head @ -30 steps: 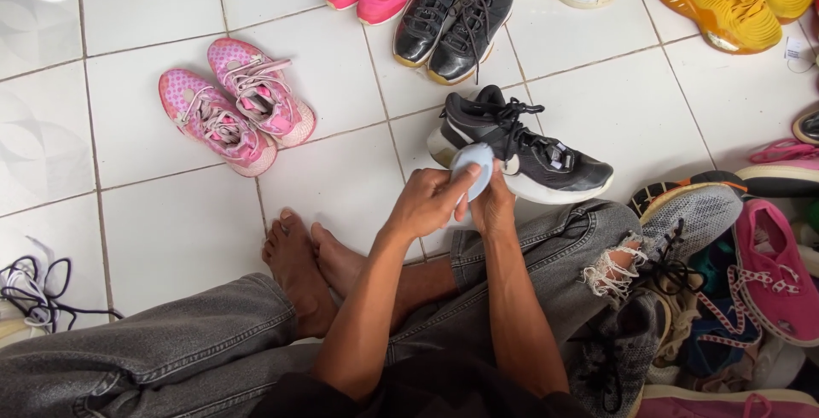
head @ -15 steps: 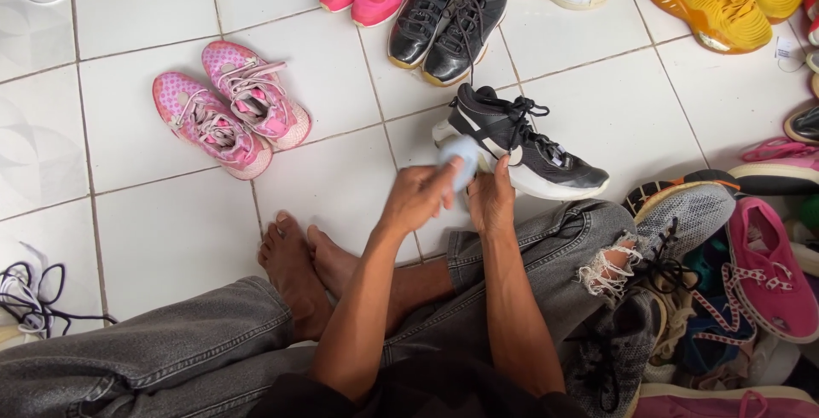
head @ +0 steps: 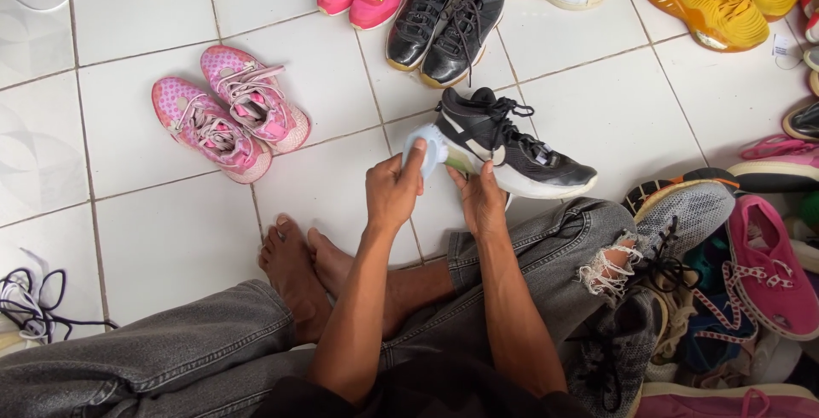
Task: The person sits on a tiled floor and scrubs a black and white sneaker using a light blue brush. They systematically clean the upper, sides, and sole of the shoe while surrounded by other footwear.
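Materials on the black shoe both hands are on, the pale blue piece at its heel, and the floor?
Black sneaker: looks like matte synthetic or knit upper with a smooth white rubbery sole.
Pale blue piece, under the left hand: smooth, possibly foam or plastic; unclear.
Floor: glossy white ceramic-looking tiles with grout lines and reflections.

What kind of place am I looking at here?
Probably a home or small shop floor used for sorting or cleaning used shoes. A person sits on white floor tiles, a heap of mixed shoes lies beside them, and both hands hold a pale blue insole by a black sneaker.
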